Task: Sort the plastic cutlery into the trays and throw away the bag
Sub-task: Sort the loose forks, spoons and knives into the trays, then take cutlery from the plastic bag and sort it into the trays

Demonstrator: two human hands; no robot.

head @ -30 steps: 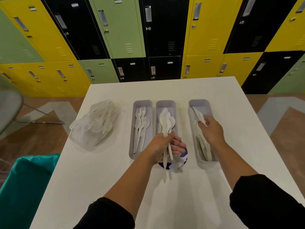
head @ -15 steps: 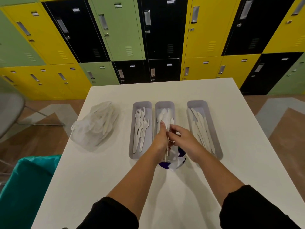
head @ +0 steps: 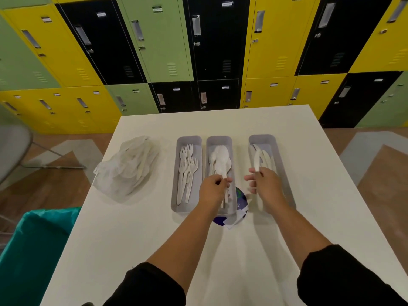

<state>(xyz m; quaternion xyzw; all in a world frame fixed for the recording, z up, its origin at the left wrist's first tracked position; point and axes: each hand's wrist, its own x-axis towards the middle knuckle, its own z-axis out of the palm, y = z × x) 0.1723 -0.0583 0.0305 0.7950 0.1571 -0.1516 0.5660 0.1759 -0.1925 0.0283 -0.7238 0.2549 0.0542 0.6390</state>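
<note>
Three grey trays stand side by side on the white table: the left tray (head: 189, 139) holds forks (head: 187, 171), the middle tray (head: 219, 139) spoons, the right tray (head: 262, 138) knives (head: 268, 159). My left hand (head: 213, 192) grips a white spoon (head: 221, 166) by its handle over the near half of the middle tray. Over the right tray's inner edge, my right hand (head: 266, 184) pinches a white knife (head: 256, 162), blade pointing away from me. A clear plastic bag (head: 128, 168) with several pieces of cutlery inside lies left of the trays.
A teal-lined bin (head: 33, 250) stands off the table's near left corner. A blue and white round paper item (head: 241, 202) lies partly under the middle tray's near end. A grey chair (head: 13, 149) is at the far left. Lockers line the back wall.
My right hand has left my left hand and moved right to the knife tray, carrying a knife. My left hand stays over the spoon tray with the spoon.
</note>
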